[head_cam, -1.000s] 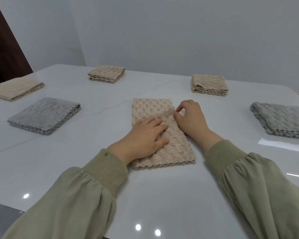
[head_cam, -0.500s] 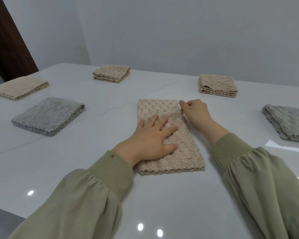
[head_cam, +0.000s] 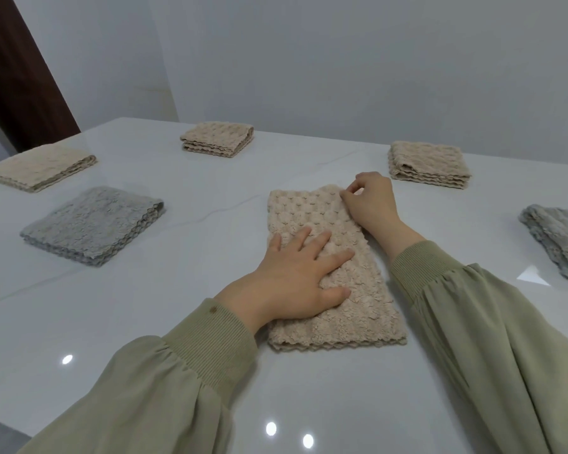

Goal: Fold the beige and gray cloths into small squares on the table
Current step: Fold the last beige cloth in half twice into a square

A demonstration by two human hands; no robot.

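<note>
The white table (head_cam: 145, 322) carries everything here. In the middle lies a beige cloth (head_cam: 348, 309), folded into a long strip running away from the person, its scalloped near edge facing them. Around it sit cloths already folded into squares: a beige one (head_cam: 217, 139) at the far centre, another beige (head_cam: 428, 163) at the far right, a third beige (head_cam: 40, 167) at the far left, a gray one (head_cam: 92, 224) on the left, and a second gray (head_cam: 558, 240) cut off by the right edge.

The left hand (head_cam: 295, 280) lies flat on the strip's middle, palm down, fingers spread and open — pressing the fabric to the table. The right hand (head_cam: 369, 198) sits at the strip's far right corner, fingers curled, thumb and forefinger pinching the cloth's edge. Both wrists show olive sleeves (head_cam: 473, 322) with ribbed cuffs.
</note>
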